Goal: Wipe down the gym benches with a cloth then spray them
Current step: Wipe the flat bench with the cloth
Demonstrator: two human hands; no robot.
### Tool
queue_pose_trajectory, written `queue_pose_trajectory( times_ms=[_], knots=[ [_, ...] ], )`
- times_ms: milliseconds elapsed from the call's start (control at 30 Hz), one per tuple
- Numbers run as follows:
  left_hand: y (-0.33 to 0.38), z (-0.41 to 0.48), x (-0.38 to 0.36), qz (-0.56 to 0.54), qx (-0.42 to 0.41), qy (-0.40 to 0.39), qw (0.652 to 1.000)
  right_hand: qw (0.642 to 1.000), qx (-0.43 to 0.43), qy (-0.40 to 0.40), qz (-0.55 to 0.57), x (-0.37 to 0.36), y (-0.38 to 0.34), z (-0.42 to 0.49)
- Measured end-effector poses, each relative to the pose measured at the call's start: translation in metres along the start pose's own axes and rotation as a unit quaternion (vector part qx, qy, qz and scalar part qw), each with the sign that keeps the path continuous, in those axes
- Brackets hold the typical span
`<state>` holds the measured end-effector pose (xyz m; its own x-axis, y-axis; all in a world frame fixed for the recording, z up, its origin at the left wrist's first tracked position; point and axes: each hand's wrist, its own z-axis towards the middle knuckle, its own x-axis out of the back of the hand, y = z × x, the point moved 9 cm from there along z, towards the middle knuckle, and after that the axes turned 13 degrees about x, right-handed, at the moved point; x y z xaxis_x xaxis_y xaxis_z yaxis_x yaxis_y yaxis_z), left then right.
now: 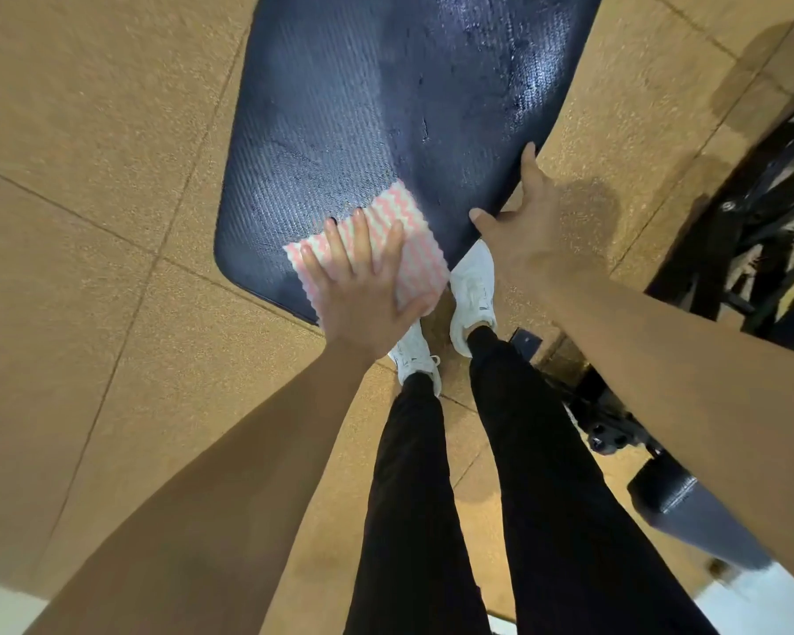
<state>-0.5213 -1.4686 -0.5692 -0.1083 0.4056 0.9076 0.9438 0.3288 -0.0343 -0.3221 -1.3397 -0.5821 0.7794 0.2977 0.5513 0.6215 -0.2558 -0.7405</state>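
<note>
A dark blue padded bench [377, 107] stretches away from me, its surface streaked and shiny toward the far right. A folded pink-and-white striped cloth [409, 240] lies on the bench's near corner. My left hand [363, 286] presses flat on the cloth with straight, spread fingers. My right hand [528, 226] rests on the bench's right edge, thumb on the pad and fingers stretched along the side. No spray bottle is in view.
Tan speckled floor tiles [88, 222] surround the bench. My legs in black trousers and white shoes [473, 286] stand at the bench's near end. Black machine frames [762, 222] and another dark pad [688, 511] stand to the right.
</note>
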Motion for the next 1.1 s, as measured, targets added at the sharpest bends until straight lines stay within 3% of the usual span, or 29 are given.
queue_pose_trajectory(
  times_ms=[200,400,533,800,933,1100],
  knots=[
    [-0.019,0.007,-0.003,0.009,-0.044,0.011,0.999,0.999,0.014,-0.018,0.045,-0.008,0.016,-0.016],
    [-0.094,0.052,0.011,0.004,0.084,0.027,0.996,0.998,-0.009,-0.02,0.061,-0.013,0.015,-0.019],
    [-0.125,0.084,0.023,-0.067,0.128,0.025,0.989,0.999,0.002,-0.023,0.048,-0.011,0.012,-0.019],
    [-0.094,0.117,0.04,-0.063,0.152,0.052,0.985,0.999,0.011,-0.025,0.027,-0.005,0.007,-0.024],
    [-0.032,0.113,0.043,-0.037,0.073,0.06,0.995,0.999,0.017,-0.028,0.017,0.008,0.005,-0.019],
    [0.036,0.087,0.028,-0.028,-0.055,0.041,0.997,1.0,0.007,0.023,0.019,0.033,0.003,0.003]
  ],
)
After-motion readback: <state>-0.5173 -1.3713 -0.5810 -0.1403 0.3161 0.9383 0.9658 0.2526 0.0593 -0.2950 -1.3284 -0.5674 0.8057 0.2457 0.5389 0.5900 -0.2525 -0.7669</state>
